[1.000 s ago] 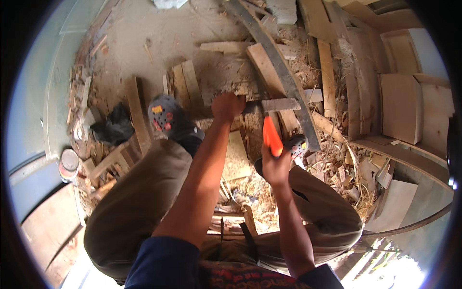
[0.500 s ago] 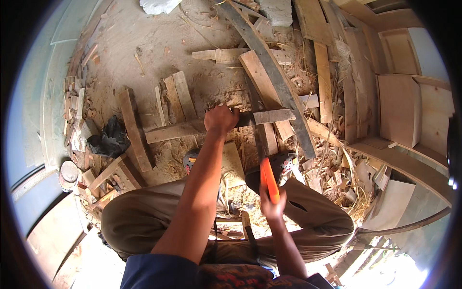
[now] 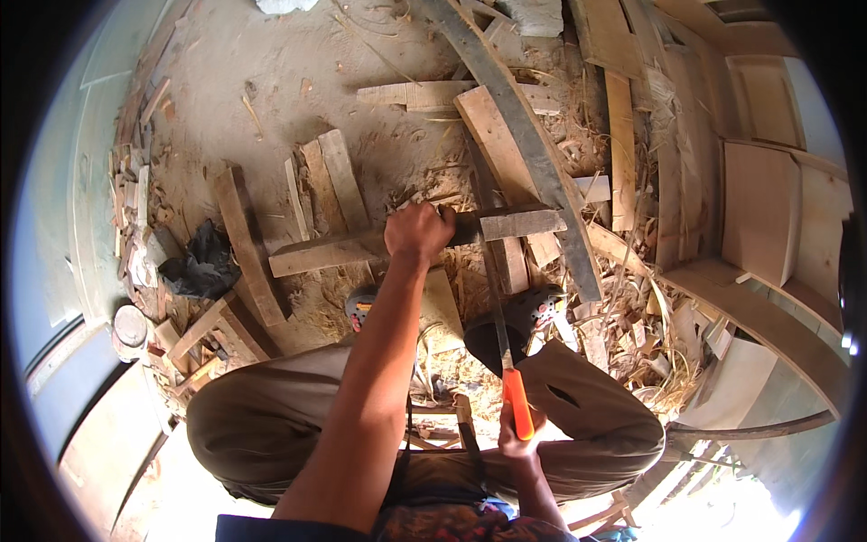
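My left hand (image 3: 419,237) is closed over a length of wood (image 3: 327,252) that lies crosswise in front of me, holding it down from above. Low between my knees, my right hand (image 3: 520,435) grips the orange handle (image 3: 516,402) of a handsaw. The saw's thin dark blade (image 3: 496,303) runs away from me and meets the wood to the right of my left hand. At the right, the wood's end overlaps a long curved dark plank (image 3: 539,158). How deep the blade sits in the wood cannot be made out.
Short boards (image 3: 339,176) lie beyond the wood, and a thick plank (image 3: 248,244) stands off to the left beside a black plastic bag (image 3: 200,262). My shoes (image 3: 533,316) are close to the blade. Wood scraps (image 3: 632,334) litter the right, near wooden furniture frames (image 3: 759,212).
My right hand has pulled the saw back toward me, so more of the blade shows. The left hand keeps its hold on the wood. The whole view has shifted slightly.
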`<state>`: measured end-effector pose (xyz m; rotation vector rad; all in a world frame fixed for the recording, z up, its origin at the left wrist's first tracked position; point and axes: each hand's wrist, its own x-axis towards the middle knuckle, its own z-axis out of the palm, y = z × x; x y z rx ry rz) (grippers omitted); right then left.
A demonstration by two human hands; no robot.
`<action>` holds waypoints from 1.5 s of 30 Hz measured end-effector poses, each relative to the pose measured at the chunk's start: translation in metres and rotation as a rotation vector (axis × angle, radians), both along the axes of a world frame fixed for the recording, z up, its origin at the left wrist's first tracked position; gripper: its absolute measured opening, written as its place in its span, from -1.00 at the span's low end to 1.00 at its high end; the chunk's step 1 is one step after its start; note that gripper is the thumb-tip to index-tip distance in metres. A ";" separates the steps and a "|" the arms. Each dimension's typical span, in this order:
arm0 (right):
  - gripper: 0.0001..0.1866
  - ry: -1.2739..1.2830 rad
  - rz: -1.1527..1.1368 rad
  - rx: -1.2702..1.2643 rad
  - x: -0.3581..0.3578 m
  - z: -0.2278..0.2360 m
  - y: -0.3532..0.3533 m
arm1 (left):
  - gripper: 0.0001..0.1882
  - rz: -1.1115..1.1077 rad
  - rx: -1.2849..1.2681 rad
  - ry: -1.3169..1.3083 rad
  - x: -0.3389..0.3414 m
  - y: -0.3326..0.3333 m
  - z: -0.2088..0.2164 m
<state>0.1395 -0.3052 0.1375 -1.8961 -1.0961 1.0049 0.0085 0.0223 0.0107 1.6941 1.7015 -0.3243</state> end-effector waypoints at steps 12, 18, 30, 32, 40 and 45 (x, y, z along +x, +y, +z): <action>-0.86 -0.061 -0.091 -0.006 0.001 -0.028 0.001 | -0.43 0.027 -0.014 -0.018 -0.003 -0.001 -0.004; -0.85 0.119 -0.181 -0.108 -0.005 -0.051 0.124 | -0.39 0.048 0.066 0.019 0.003 -0.005 -0.005; -0.86 0.278 -0.226 -0.068 -0.003 -0.055 0.109 | -0.41 -0.005 0.126 0.016 -0.001 -0.006 -0.012; -0.82 0.120 -0.129 -0.153 -0.011 -0.047 0.145 | -0.41 0.006 0.129 0.022 -0.001 -0.011 -0.014; -0.93 0.077 -0.094 -0.028 0.001 -0.025 0.030 | -0.40 0.005 0.091 0.030 -0.001 -0.004 -0.001; -0.95 0.065 -0.074 -0.084 -0.007 -0.056 0.113 | -0.40 0.012 0.157 0.029 0.003 -0.012 -0.011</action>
